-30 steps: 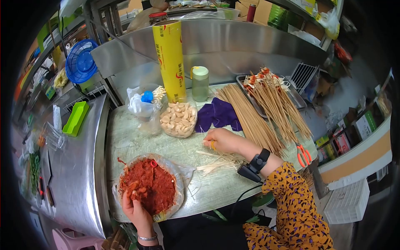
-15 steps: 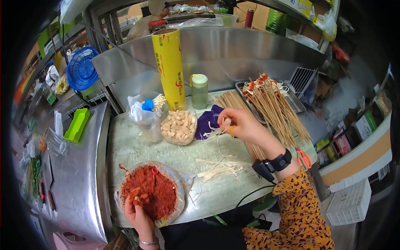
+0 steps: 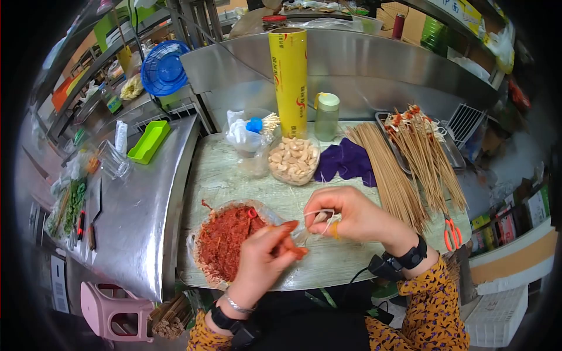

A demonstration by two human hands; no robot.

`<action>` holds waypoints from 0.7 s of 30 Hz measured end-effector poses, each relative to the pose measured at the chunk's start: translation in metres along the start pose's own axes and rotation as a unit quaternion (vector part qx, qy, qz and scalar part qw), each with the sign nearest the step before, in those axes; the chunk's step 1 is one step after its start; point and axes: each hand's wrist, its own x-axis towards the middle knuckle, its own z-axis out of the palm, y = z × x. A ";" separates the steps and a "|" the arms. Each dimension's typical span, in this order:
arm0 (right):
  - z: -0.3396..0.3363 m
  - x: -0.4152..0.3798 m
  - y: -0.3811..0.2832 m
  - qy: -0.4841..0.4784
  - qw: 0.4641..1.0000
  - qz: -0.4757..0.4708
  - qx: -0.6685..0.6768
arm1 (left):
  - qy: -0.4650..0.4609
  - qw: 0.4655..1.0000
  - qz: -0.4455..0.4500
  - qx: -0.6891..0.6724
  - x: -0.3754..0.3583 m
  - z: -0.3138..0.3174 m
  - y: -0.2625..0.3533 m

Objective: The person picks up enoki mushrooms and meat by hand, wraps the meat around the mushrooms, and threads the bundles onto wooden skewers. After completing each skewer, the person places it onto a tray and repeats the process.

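Note:
My left hand (image 3: 266, 257), its fingertips coated in red paste, is curled in front of the bowl of red paste (image 3: 225, 243); a reddish piece seems to be between its fingers. Close beside it, my right hand (image 3: 339, 216) pinches thin white enoki-like strands (image 3: 323, 217). Behind my hands are a container of pale cloves (image 3: 294, 161) and a dark purple cloth (image 3: 345, 162). A bundle of bare wooden sticks (image 3: 389, 175) lies to the right of the cloth. Farther right, skewers with red-coated food (image 3: 418, 128) rest on a metal tray (image 3: 453, 153).
A yellow roll (image 3: 290, 82) and a green bottle (image 3: 326, 117) stand at the back. Orange-handled scissors (image 3: 452, 234) lie at the right edge. To the left is a steel counter (image 3: 146, 216) with a green tray (image 3: 148, 142). A pink stool (image 3: 108, 307) stands below.
My left hand has risen out of the red paste and moved right. My right hand has come down toward it with white strands. The whole view has shifted.

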 end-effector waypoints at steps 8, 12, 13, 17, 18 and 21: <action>0.034 -0.016 0.024 0.103 0.985 -0.038 0.135 | 0.002 0.949 -0.156 -0.273 -0.009 0.010 -0.014; 0.048 -0.021 0.032 0.133 0.985 -0.098 0.055 | 0.023 0.916 -0.169 -0.363 -0.012 0.014 -0.016; 0.051 -0.022 0.033 0.134 0.984 -0.110 0.041 | 0.010 0.915 -0.174 -0.364 -0.013 0.011 -0.023; 0.061 -0.025 0.040 0.182 0.967 -0.077 0.160 | 0.038 0.916 -0.172 -0.360 -0.014 0.010 -0.025; 0.059 -0.030 0.048 0.204 0.940 -0.018 0.273 | 0.038 0.917 -0.171 -0.359 -0.014 0.009 -0.026; 0.039 -0.043 0.066 0.239 0.898 0.043 0.368 | 0.108 0.921 -0.167 -0.334 -0.018 0.006 -0.036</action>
